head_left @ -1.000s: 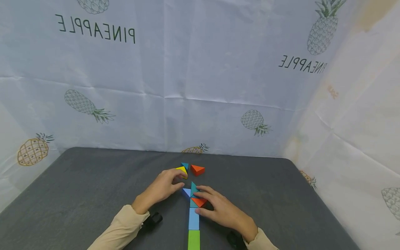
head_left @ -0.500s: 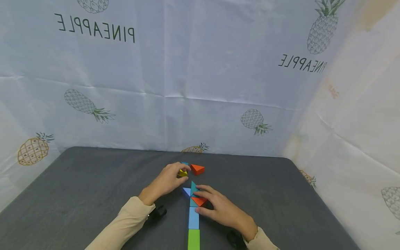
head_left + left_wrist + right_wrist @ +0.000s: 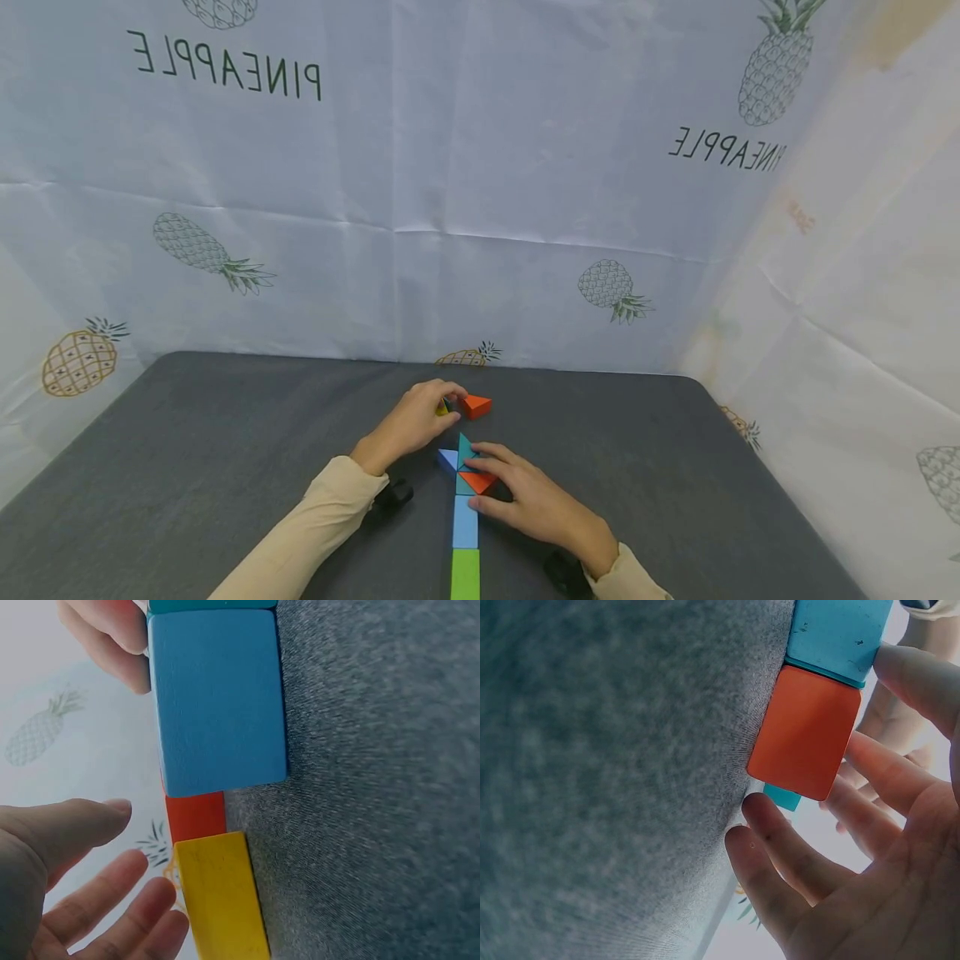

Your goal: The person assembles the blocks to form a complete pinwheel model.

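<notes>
Left hand point(image 3: 416, 414) open, thumb well clear of the fingers, gripping nothing. It's over at the loose pieces: yellow block point(image 3: 221, 896), mostly hidden under it in the head view, and loose red block point(image 3: 477, 407) just beyond the fingertips. Right hand point(image 3: 536, 500) relaxed, not clamped: thumb at the edge of light-blue block point(image 3: 465, 522), fingers by red triangle point(image 3: 478, 481) and teal triangle point(image 3: 464, 450). Can't tell how hard it presses. Green block point(image 3: 465, 573) butts the near end, blue triangle point(image 3: 448, 459) sits left of the teal. All on the grey worktop point(image 3: 225, 458).

My read: pick-up step, line partly built. Next move calls for left thumb and fingers to close on one loose block while right keeps the line steady.
</notes>
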The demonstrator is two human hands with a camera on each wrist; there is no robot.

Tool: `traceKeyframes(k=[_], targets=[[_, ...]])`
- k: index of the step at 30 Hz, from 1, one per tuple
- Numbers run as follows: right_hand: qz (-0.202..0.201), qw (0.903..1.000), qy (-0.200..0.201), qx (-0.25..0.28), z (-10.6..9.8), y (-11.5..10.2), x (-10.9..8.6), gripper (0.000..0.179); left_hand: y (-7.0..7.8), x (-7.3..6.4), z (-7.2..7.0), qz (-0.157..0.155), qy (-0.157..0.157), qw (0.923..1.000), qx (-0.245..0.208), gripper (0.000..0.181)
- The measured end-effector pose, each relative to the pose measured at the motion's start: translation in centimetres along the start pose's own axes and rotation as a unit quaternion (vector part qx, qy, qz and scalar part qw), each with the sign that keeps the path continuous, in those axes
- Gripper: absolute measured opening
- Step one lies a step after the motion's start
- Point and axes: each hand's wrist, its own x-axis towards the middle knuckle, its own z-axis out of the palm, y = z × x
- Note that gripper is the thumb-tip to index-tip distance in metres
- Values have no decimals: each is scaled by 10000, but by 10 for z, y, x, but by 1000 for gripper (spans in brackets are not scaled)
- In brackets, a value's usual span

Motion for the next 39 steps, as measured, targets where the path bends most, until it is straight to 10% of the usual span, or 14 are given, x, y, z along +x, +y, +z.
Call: traceKeyframes(k=[39], targets=[[-53, 10000, -7, 34, 0, 2, 0, 59, 8, 32, 14, -218, -722, 9961, 467, 33]])
